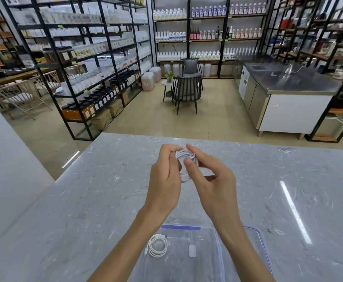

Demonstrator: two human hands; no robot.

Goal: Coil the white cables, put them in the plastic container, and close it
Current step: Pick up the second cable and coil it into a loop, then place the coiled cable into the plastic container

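Observation:
Both hands hold a coiled white cable in the air above the grey marble counter. My left hand grips the coil's left side. My right hand pinches its right side with thumb and forefinger near a plug end. Below my wrists sits an open clear plastic container with a blue strip on its far rim. A second coiled white cable lies inside it at the left, and a small white tag-like thing lies near its middle. The container's blue-edged lid shows at the right, partly hidden by my right forearm.
The counter's far edge runs just beyond my hands, with tiled floor behind. Black shelving with bottles stands at left and back. Two dark chairs and a steel-topped cabinet stand farther off.

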